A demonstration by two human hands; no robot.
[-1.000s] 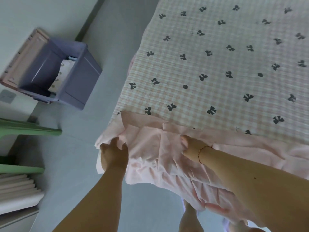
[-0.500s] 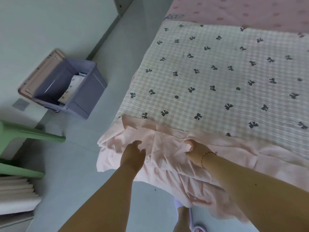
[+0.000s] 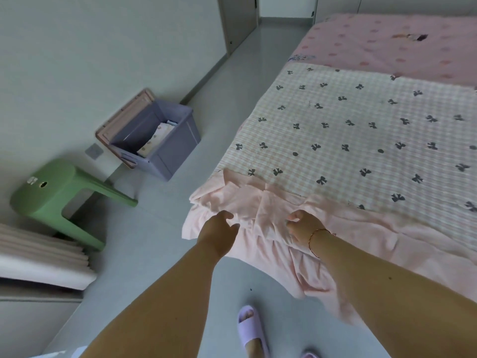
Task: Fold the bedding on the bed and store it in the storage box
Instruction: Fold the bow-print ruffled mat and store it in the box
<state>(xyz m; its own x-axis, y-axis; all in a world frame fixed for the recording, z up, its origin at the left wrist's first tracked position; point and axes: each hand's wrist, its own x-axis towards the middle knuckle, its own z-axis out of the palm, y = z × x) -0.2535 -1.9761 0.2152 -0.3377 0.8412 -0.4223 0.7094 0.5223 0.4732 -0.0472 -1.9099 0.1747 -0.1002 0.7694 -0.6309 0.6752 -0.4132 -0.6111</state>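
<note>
The left hand (image 3: 219, 227) was down at the foot of the bed, fingers curled into the crumpled pink sheet (image 3: 260, 215), thumb and fingertips seeming to pinch a fold of it, though the blur there made the exact grip hard to call. The right hand (image 3: 303, 226) sat just beside it, apart by a ridge of cloth, its fingers bent and nipping the same sheet, a thin red cord bracelet (image 3: 316, 237) round the wrist. Both forearms reached in from the bottom of the head view.

The pink sheet lay bunched along the near edge of the bed (image 3: 387, 47), part of it spilling over the side toward the floor (image 3: 160, 254). Beyond it a checked blanket (image 3: 348, 130) with dark bows was spread flat over the middle of the bed, and past that a pink spotted quilt (image 3: 387, 45) covered the far end.

Over on the left, against the wall, the purple storage box (image 3: 167, 148) stood open on the floor, well apart from the bed, with some pale patterned cloth (image 3: 154, 136) already standing inside it. Its pink lid (image 3: 124, 117) leaned between box and wall. Nearer the camera stood a green stool (image 3: 54, 192), and a stack of folded pale fabric (image 3: 41, 257) showed at the left edge. A foot in a lilac slipper (image 3: 251, 329) stood on the floor below the hands.
</note>
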